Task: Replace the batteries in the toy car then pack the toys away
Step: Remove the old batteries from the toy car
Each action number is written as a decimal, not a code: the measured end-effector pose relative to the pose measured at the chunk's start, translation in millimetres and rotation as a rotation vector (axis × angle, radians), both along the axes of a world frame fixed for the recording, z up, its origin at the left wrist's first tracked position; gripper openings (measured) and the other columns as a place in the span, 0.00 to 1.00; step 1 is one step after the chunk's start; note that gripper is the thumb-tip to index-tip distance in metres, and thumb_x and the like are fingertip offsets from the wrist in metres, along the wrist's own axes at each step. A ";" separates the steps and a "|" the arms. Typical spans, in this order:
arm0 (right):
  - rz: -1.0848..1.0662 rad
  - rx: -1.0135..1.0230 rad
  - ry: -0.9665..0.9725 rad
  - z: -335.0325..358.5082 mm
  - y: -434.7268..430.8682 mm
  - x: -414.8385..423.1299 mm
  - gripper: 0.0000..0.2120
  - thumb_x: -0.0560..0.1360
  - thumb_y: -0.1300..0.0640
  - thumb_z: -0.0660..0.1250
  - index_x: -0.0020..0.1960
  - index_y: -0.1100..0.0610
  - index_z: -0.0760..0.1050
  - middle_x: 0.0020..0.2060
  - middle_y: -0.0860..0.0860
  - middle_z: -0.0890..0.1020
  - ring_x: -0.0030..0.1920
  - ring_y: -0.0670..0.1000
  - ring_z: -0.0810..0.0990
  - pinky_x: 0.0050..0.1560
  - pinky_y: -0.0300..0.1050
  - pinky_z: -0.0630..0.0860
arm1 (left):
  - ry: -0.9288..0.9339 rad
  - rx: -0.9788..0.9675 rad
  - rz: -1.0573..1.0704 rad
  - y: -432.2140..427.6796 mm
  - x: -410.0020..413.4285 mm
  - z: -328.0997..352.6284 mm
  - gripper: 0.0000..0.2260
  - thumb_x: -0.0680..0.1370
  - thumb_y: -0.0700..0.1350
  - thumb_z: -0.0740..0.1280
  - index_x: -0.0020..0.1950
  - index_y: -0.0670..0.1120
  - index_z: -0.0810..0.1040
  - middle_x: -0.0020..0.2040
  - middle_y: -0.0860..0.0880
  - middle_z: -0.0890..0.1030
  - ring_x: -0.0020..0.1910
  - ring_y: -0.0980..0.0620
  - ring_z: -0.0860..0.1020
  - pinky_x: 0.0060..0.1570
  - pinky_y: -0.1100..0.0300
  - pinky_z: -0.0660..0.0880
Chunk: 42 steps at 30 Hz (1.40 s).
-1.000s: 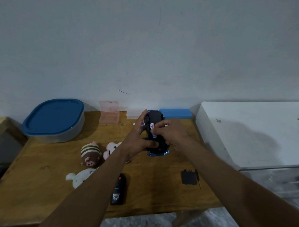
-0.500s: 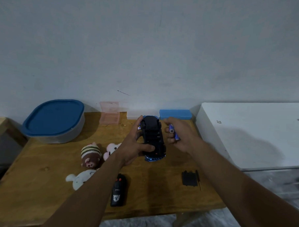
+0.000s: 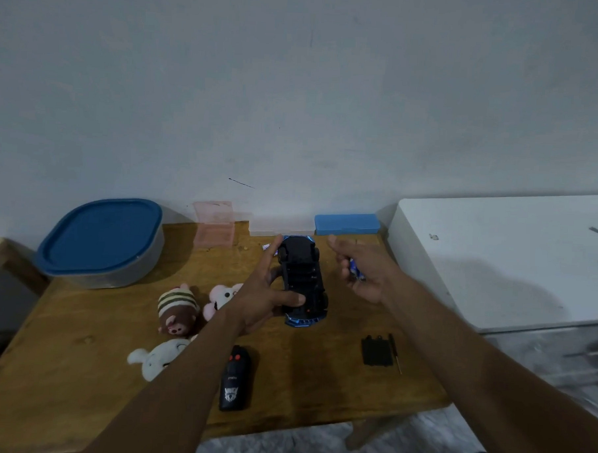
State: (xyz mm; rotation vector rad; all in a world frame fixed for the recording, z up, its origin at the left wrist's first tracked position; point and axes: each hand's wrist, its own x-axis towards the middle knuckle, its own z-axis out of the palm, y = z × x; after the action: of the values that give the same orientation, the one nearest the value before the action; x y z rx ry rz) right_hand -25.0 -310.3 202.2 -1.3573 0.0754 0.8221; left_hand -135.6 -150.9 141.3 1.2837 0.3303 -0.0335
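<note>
Black remote between toy car and table edge.

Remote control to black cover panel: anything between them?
Head view: only bare wooden table between the remote control and the black cover panel; the screwdriver lies right of the panel.

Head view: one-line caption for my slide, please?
Left hand holds the upturned toy car over the wooden table while the right hand holds a battery.

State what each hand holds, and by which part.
The left hand grips the upturned toy car across its body, thumb on the underside. The right hand curls round a small battery.
</note>
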 end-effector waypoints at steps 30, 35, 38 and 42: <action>-0.218 -0.236 0.121 -63.4 -24.5 -44.6 0.11 0.73 0.48 0.72 0.43 0.55 0.76 0.27 0.48 0.71 0.22 0.44 0.67 0.20 0.35 0.64 | 0.209 0.036 -0.088 -11.4 -14.9 -71.5 0.54 0.65 0.23 0.71 0.78 0.60 0.51 0.70 0.50 0.71 0.65 0.47 0.72 0.62 0.38 0.72; -0.222 -0.248 0.133 -67.5 -35.1 -44.5 0.11 0.73 0.49 0.72 0.45 0.56 0.77 0.28 0.49 0.71 0.24 0.44 0.67 0.22 0.34 0.64 | 0.230 0.086 -0.079 -17.5 -11.0 -75.3 0.53 0.66 0.22 0.70 0.78 0.60 0.49 0.66 0.55 0.71 0.63 0.51 0.70 0.63 0.41 0.71; -0.198 -0.254 0.139 -67.2 -35.7 -40.1 0.12 0.72 0.49 0.72 0.45 0.56 0.77 0.28 0.49 0.71 0.24 0.44 0.68 0.22 0.35 0.65 | 0.241 0.133 -0.071 -18.4 -7.6 -76.0 0.51 0.66 0.24 0.72 0.78 0.60 0.53 0.70 0.51 0.72 0.66 0.48 0.72 0.61 0.42 0.73; -0.157 -0.268 0.136 -67.9 -31.9 -34.1 0.12 0.73 0.49 0.72 0.47 0.57 0.77 0.28 0.49 0.71 0.24 0.44 0.68 0.23 0.35 0.65 | 0.253 0.314 -0.148 -17.4 -4.1 -71.2 0.46 0.67 0.30 0.75 0.77 0.57 0.57 0.68 0.50 0.75 0.66 0.48 0.73 0.62 0.43 0.73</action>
State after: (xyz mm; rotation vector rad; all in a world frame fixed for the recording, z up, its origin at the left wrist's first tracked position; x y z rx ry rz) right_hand -59.1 -342.1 134.3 -1.5229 0.4056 0.7898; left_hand -139.7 -168.3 70.1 1.6185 0.4693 -0.2811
